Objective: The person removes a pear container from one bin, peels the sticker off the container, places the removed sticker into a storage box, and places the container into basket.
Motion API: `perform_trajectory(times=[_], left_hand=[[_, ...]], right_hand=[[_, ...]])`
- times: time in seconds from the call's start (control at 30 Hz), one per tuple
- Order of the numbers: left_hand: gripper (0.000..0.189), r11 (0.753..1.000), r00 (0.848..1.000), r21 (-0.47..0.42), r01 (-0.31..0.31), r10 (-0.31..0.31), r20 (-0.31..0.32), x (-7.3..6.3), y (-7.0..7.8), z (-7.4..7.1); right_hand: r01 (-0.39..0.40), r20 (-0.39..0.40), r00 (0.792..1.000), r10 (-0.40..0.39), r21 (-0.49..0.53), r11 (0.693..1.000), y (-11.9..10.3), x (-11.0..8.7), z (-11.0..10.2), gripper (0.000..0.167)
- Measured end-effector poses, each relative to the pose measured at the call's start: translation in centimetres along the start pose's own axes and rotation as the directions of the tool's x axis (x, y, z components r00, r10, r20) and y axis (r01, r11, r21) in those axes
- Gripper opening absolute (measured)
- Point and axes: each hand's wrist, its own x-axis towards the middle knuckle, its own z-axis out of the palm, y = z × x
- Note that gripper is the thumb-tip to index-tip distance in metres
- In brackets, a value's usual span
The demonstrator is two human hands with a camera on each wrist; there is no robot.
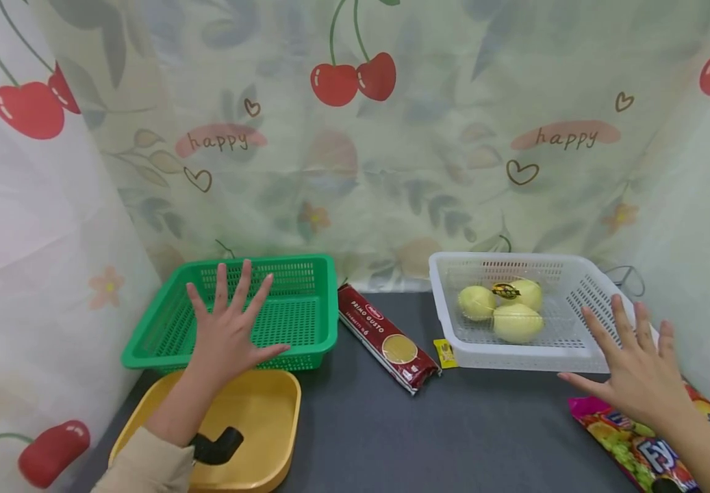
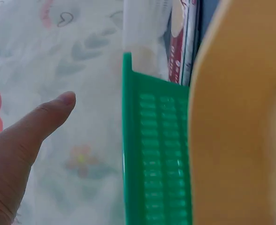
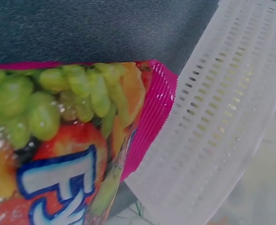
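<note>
My left hand (image 1: pixel 231 335), fingers spread and holding nothing, hovers over the front of a green basket (image 1: pixel 324 308) and the back of a yellow bin (image 1: pixel 268 418). In the left wrist view only one digit (image 2: pixel 39 122) shows, beside the green basket (image 2: pixel 161 154). With its fingers also spread, my right hand (image 1: pixel 644 370) is above a colourful fruit-printed bag (image 1: pixel 656 445), near the right corner of a white basket (image 1: pixel 521 359). That basket holds a clear-wrapped pack of yellow-green fruits (image 1: pixel 517 323). The right wrist view shows the bag (image 3: pixel 72 126) against the white basket wall (image 3: pixel 212 103).
A dark red pack of spaghetti (image 1: pixel 388 339) lies diagonally between the baskets. Beside it, a small yellow packet (image 1: pixel 445 353) touches the white basket's front left corner. The dark table (image 1: pixel 441 431) is enclosed by a cherry-printed curtain (image 1: pixel 355 192) at the back and sides.
</note>
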Motion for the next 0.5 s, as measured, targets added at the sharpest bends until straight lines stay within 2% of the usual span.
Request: perform_trajectory(times=[0.2, 0.3, 0.5], left_hand=[[0.109, 0.999, 0.999, 0.026, 0.019, -0.02, 0.041, 1.7, 1.5, 0.5], [0.111, 0.999, 0.998, 0.007, 0.031, -0.031, 0.056, 2.7, 2.3, 0.9], [0.108, 0.997, 0.983, 0.0, 0.075, -0.074, 0.168, 4.4, 4.3, 1.5]], right_hand=[[0.005, 0.008, 1.0, -0.006, 0.036, 0.999, 0.2, 0.6, 0.1, 0.114], [-0.005, 0.008, 1.0, 0.004, 0.069, 0.998, 0.3, 1.0, 0.0, 0.112], [-0.053, 0.026, 0.998, 0.05, 0.164, 0.985, 0.2, 1.9, 0.5, 0.109]])
